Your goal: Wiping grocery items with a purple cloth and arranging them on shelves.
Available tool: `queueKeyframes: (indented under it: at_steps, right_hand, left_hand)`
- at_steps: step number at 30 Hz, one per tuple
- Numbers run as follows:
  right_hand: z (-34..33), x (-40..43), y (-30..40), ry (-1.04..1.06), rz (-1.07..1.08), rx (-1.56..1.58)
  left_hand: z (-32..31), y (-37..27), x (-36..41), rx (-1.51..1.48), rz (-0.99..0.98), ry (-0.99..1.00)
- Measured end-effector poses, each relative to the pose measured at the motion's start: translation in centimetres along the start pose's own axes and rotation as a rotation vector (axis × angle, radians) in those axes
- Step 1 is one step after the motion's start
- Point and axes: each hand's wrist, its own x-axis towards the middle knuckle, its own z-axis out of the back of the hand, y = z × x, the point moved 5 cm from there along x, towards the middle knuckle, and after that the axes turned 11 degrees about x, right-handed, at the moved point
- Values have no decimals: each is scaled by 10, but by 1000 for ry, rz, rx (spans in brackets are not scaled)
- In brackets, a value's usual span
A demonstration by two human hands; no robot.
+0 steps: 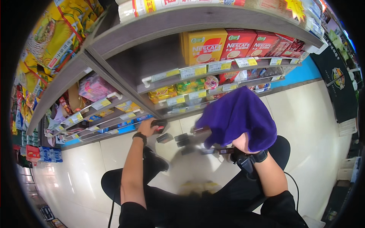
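Note:
My left hand grips a small dark box with red on it, low in front of the shelf's bottom edge. A purple cloth drapes over my right hand and hides its fingers; only the part near the wrist shows. The cloth hangs in folds above the floor, in front of the shelf's lower tiers. Between my hands, several small dark boxes lie on the tiles. One brownish box lies by my right wrist, and the cloth partly covers another.
A grey wooden shelf unit curves across the front. Nescafé boxes fill part of one tier, above packets of sweets. Yellow bags hang at the left. My bent knees flank the tiled floor. A dark cable runs at the right.

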Motion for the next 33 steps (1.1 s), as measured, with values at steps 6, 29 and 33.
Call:
queueKeyframes:
  at_steps: [6,29,33]
  right_hand:
    - [4,-10,-4,16,44,61]
    - [-29,-30,22,7,656,-507]
    - [-39,-26,27,104,548,-562]
  left_hand:
    - [170,-200,-72,70,-695,-190]
    - [157,-286,-146,-348,-453,74]
    - [162,-290,-149,-117,-496,54]
